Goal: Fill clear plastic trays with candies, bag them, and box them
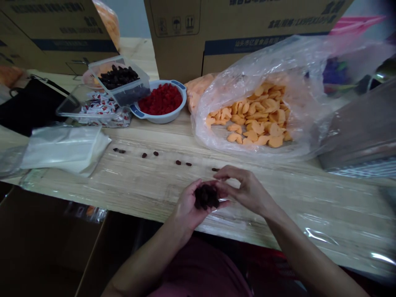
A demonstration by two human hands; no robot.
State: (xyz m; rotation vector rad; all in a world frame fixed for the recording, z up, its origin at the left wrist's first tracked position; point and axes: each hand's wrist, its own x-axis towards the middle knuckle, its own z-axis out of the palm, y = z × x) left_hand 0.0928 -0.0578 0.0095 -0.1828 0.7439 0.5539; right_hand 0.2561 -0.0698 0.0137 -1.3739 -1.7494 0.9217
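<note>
My left hand (193, 204) is cupped palm-up over the table's near edge and holds a heap of dark raisins (206, 196). My right hand (244, 187) reaches into that heap with thumb and fingers pinched together; what they pinch is hidden. Several single raisins (178, 162) lie in a row across the wooden table (139, 185), just beyond my hands.
At the back stand a clear box of raisins (119, 78), a white bowl of red dried fruit (161, 101), a tray of wrapped sweets (99, 109) and a big plastic bag of orange pieces (256, 119). Folded plastic bags (64, 148) lie at the left. Cardboard boxes (235, 29) line the rear.
</note>
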